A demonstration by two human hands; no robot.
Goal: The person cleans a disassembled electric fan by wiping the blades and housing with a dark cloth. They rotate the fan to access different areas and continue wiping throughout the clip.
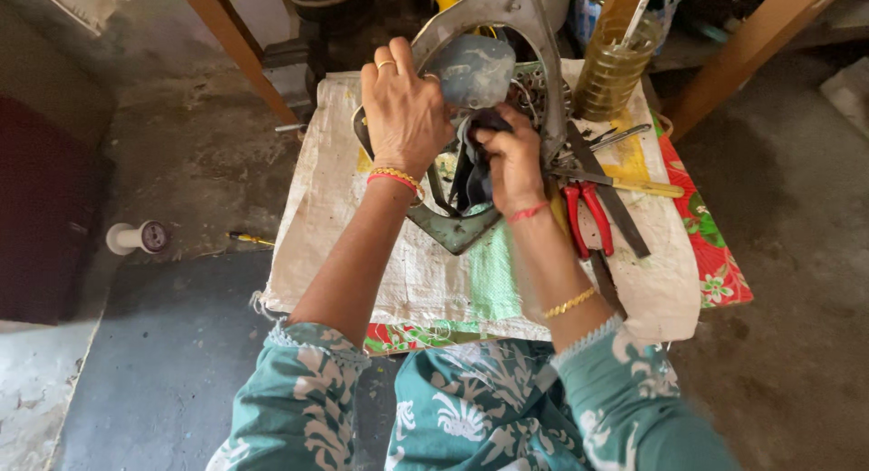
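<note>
Head view, looking down on a small low table covered with a white woven sack cloth (362,254) over a red floral sheet (715,254). Left hand (403,114), ring on one finger and red and gold bangles at the wrist, rests on the upper left of a grey metal machine frame (534,46) that lies on the cloth near the table's far edge; fingers curled together over the frame's edge beside a rounded blue-grey housing (475,68). Right hand (511,163), red thread at the wrist, is closed in a fist around a dark cloth (471,168), pressed against the middle of the frame just below the housing. Right of the frame: red-handled pliers (588,218), a yellow-handled screwdriver (634,186), a long dark flat file (611,199). A clear bottle of yellowish oil (611,68) stands at the far right corner. On the floor at left: a white spool (136,237) and a small yellow-handled tool (249,239). Green patterned sleeves (308,380) at the bottom.
</note>
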